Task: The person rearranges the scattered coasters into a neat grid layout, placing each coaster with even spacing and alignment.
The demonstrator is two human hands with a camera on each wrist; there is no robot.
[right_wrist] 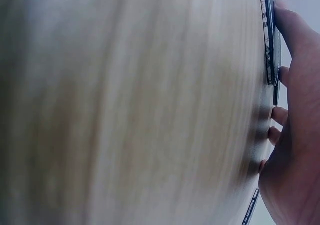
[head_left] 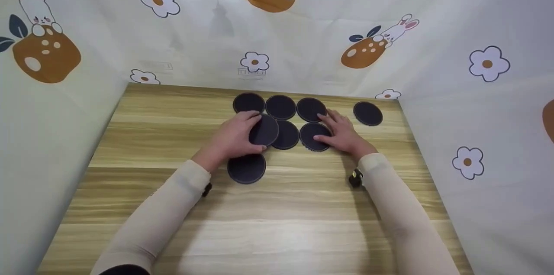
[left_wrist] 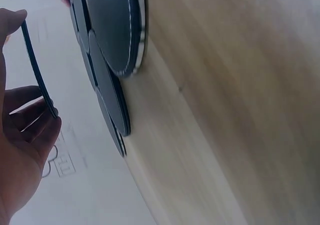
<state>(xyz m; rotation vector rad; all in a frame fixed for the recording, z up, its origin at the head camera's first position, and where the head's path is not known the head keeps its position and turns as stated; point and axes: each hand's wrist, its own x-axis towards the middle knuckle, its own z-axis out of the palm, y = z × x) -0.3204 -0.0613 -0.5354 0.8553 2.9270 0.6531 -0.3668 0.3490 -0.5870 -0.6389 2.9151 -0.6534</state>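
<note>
My left hand [head_left: 229, 136] pinches a round black coaster [head_left: 264, 131] by its rim, thumb on the near side and fingers on the far side. In the left wrist view this coaster [left_wrist: 36, 67] appears edge-on, tilted and raised off the table. My right hand [head_left: 344, 133] rests with spread fingers on the right end of the laid coasters. Its thumb lies on the near-row right coaster [head_left: 314, 137], its index finger at the far-row right coaster [head_left: 310, 109]. Another near-row coaster [head_left: 286, 135] is partly hidden behind the held one.
Two more coasters, the far-left one [head_left: 248, 103] and the far-middle one [head_left: 281, 107], complete the back row. A loose coaster [head_left: 246, 169] lies below my left hand, another [head_left: 368, 113] at the far right. Patterned cloth [head_left: 194, 41] walls the wooden table [head_left: 277, 223] on three sides.
</note>
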